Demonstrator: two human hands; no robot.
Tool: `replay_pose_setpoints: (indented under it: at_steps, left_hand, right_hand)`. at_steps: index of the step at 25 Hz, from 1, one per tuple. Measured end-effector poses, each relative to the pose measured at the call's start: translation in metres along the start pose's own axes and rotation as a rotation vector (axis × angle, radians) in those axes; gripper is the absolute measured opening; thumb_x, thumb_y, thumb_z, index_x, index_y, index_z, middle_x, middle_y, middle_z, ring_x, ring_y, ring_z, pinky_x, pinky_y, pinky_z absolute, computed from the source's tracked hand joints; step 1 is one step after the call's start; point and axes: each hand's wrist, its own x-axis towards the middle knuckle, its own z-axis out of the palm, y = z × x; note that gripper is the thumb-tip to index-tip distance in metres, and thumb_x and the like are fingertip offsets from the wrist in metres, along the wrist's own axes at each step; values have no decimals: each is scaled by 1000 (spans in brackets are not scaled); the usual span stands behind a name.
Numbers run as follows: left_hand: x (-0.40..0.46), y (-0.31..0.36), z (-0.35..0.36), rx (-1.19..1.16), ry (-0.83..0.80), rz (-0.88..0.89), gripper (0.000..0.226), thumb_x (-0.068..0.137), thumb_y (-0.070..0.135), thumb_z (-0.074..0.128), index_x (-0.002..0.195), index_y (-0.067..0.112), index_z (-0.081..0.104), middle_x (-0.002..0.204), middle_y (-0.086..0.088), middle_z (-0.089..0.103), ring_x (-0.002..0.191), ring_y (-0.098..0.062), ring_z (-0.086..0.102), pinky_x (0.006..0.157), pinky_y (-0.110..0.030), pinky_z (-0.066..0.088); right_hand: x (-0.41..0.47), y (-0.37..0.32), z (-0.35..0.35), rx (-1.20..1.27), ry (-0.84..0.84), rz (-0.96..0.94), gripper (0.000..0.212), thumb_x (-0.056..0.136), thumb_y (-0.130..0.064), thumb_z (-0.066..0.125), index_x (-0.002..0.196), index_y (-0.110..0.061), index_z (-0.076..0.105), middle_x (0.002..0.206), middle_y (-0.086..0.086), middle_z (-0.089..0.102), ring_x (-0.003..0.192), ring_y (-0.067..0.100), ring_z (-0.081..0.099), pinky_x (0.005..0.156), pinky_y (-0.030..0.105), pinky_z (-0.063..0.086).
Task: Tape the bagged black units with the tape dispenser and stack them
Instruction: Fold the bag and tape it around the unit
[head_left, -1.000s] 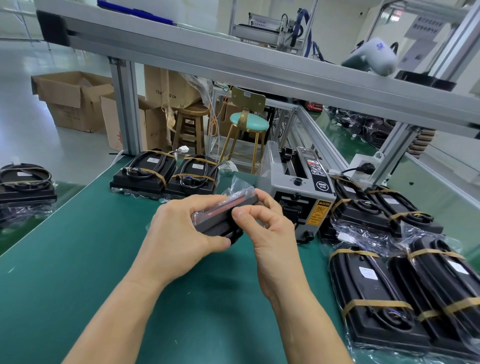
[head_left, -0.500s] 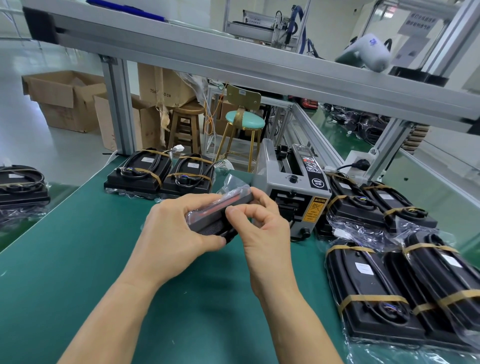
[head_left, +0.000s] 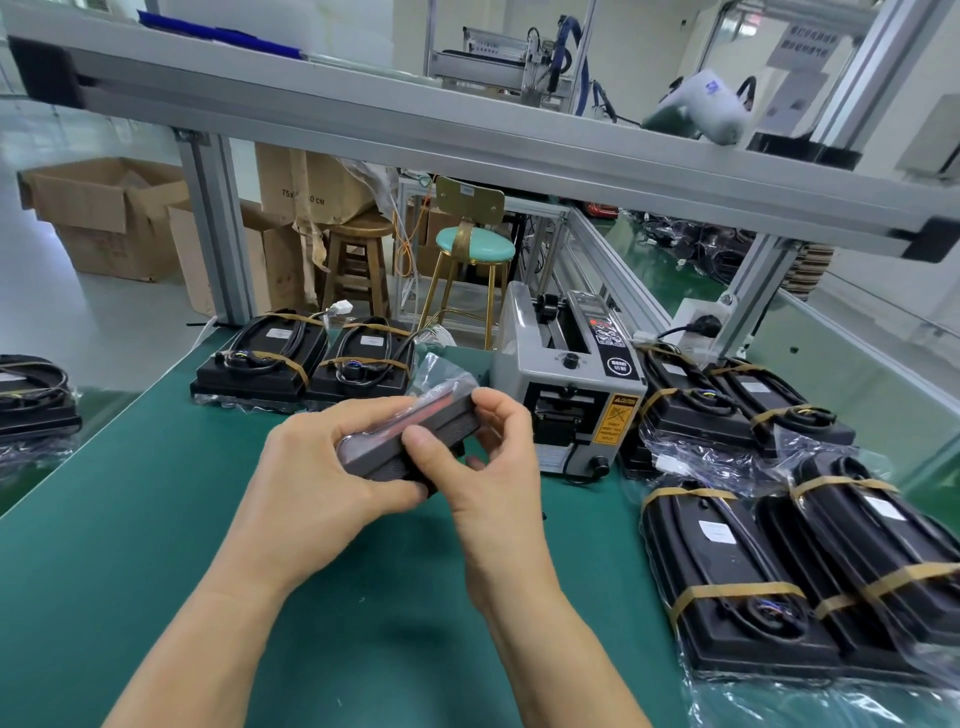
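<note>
Left hand (head_left: 322, 467) grips small black unit in clear plastic bag (head_left: 415, 431), held above green bench mat (head_left: 130, 519), just before grey tape dispenser (head_left: 566, 395). Right hand (head_left: 493, 457) pinches its bag end (loose film protrudes behind). Advise: fold film flat and tight before drawing tape; keep fingertips off fold line.

A green desk (head_left: 156, 519) carries the tape dispenser (head_left: 569, 387) centrally, with taped bagged black units (head_left: 727, 582) lying at right and others (head_left: 306, 358) at the far left.
</note>
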Motion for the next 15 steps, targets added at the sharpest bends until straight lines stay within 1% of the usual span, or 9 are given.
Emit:
replay_pose_setpoints:
  at_steps: [2, 3, 6, 8, 9, 11, 12, 13, 15]
  left_hand:
    - [0, 0, -4, -41, -4, -11, 58, 43, 18, 82, 94, 43, 73, 85, 19, 73, 72, 7, 64, 65, -3, 44]
    - [0, 0, -6, -56, -16, -9, 60, 43, 14, 85, 94, 42, 73, 85, 17, 73, 71, 7, 64, 65, -4, 45]
    - [1, -1, -15, -99, -90, 8, 64, 45, 0, 89, 94, 40, 75, 84, 12, 75, 71, 4, 66, 64, -7, 48]
    - [2, -5, -23, -180, -139, 18, 63, 43, 3, 83, 94, 39, 76, 86, 7, 75, 74, -2, 68, 64, -11, 50]
    - [2, -9, -27, -237, -147, 24, 64, 43, 3, 80, 96, 38, 75, 89, 4, 76, 77, -5, 69, 66, -14, 52]
    - [0, -21, -33, -410, -150, 37, 65, 44, -1, 74, 104, 26, 75, 99, -6, 74, 87, -16, 71, 73, -21, 55]
    - [-2, -28, -33, -523, -155, 40, 65, 47, -3, 68, 108, 19, 73, 104, -10, 73, 92, -22, 70, 77, -26, 55]
    - [-4, -34, -31, -632, -165, 37, 64, 50, -6, 60, 111, 13, 71, 107, -13, 71, 95, -25, 69, 80, -29, 56]
    - [-9, -47, -25, -795, -179, -20, 66, 54, -8, 46, 113, 10, 69, 109, -13, 70, 96, -26, 69, 81, -33, 56]
  right_hand:
    - [5, -1, -4, -87, -56, -28, 63, 61, -31, 84, 112, -38, 48, 117, -21, 54, 106, -13, 50, 84, 3, 37]
    - [8, -3, -7, -125, -93, -26, 67, 62, -28, 86, 115, -38, 47, 117, -20, 54, 106, -12, 50, 86, 6, 39]
    - [21, -7, -18, -107, -131, 20, 58, 74, -15, 82, 120, -30, 50, 117, -6, 57, 99, -3, 55, 92, 20, 46]
    - [25, -6, -30, -88, -167, 27, 55, 77, -16, 79, 121, -30, 50, 122, -3, 57, 109, 6, 56, 103, 31, 44]
    - [26, -4, -38, -109, -243, 21, 60, 75, -19, 81, 125, -32, 49, 128, -7, 56, 119, 5, 52, 108, 31, 41]
    - [23, 0, -50, -245, -494, 39, 87, 65, -22, 84, 139, -36, 39, 143, -18, 45, 133, -6, 38, 107, 15, 34]
    - [21, 4, -53, -327, -596, 31, 100, 62, -18, 87, 145, -35, 33, 147, -19, 40, 135, -9, 34, 105, 10, 33]
    - [20, 8, -54, -387, -636, 4, 105, 61, -12, 88, 146, -31, 31, 147, -15, 42, 135, -4, 37, 107, 14, 34]
    - [19, 10, -54, -420, -548, -29, 88, 60, -8, 87, 135, -29, 46, 129, -8, 59, 120, 8, 56, 105, 33, 44]
